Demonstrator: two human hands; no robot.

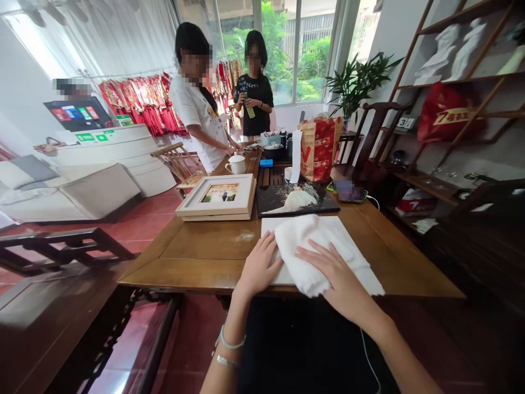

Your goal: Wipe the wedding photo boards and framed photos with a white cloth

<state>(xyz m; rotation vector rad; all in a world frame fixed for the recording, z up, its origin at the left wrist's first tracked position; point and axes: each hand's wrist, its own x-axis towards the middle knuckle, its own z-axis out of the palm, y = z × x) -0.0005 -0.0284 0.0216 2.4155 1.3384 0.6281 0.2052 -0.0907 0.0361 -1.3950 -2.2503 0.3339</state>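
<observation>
A white cloth [324,251] lies bunched over a flat white panel [273,224] at the near edge of the wooden table [205,246]. My right hand [336,276] rests flat on the cloth, fingers stretched out. My left hand [260,265] lies open at the panel's left edge, fingertips touching the cloth's side. Beyond them lie a dark glossy picture panel [297,200] and a white framed photo [219,194] stacked on another frame.
Farther along the table stand a white cup [237,163], a red and gold paper bag [320,148], a blue box [266,162], a phone [350,191] and tea ware. Two people stand at the far end. Shelves are right, dark wooden chairs left.
</observation>
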